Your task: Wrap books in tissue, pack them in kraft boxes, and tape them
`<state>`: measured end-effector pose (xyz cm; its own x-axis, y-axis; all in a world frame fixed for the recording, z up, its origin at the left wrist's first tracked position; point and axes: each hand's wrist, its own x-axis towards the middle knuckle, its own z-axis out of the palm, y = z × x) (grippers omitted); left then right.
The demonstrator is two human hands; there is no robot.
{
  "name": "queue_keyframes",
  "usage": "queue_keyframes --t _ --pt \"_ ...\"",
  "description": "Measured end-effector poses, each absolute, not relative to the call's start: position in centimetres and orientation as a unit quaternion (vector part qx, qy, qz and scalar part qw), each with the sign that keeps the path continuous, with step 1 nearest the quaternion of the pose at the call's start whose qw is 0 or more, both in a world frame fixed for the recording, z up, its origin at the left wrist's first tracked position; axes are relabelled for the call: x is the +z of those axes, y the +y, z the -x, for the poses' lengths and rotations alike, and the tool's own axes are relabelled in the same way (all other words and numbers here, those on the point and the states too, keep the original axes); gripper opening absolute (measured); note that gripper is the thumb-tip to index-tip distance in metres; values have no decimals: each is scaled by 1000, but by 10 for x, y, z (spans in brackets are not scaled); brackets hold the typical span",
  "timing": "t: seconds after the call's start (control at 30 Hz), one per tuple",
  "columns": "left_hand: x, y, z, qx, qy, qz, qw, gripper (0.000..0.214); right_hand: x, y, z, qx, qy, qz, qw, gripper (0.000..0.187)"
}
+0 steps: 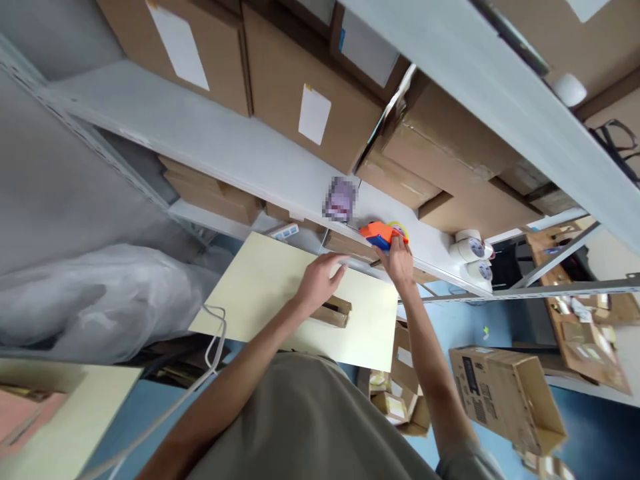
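My right hand is stretched up to the white shelf and is closed around the handle of an orange and blue tape dispenser that rests on the shelf's edge. My left hand lies on top of a small brown cardboard box, fingers loosely curved and pointing right. The box sits on a pale yellow table top.
Large cardboard boxes fill the shelf above. Two rolls of white tape sit at the shelf's right end. An open carton and smaller boxes stand on the blue floor at right. Clear plastic sheeting is heaped at left.
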<state>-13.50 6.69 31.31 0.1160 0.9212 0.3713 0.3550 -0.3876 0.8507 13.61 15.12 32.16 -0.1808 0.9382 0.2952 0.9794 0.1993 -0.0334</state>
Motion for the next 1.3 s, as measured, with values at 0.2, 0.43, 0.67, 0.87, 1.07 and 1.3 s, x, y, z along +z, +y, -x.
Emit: queue_keyframes --t 0.2,0.43,0.67,0.87,1.07,1.3 --pt "305 32 175 544 467 -593 368 32 321 42 -101 -50 -798 589 114 62" --pt "305 9 209 530 430 -610 402 31 330 -13 -62 21 -819 566 90 61" --pt "300 0 231 525 411 -643 376 21 341 -23 -40 15 -819 573 37 58" --pt "291 -5 249 523 411 -646 376 17 352 -31 -20 23 -830 557 26 51" --pt "278 -17 259 525 441 -613 391 20 356 -35 -7 71 -829 554 -21 51" --pt "258 -21 269 510 446 -599 427 22 347 -39 5 108 -813 567 -72 57"
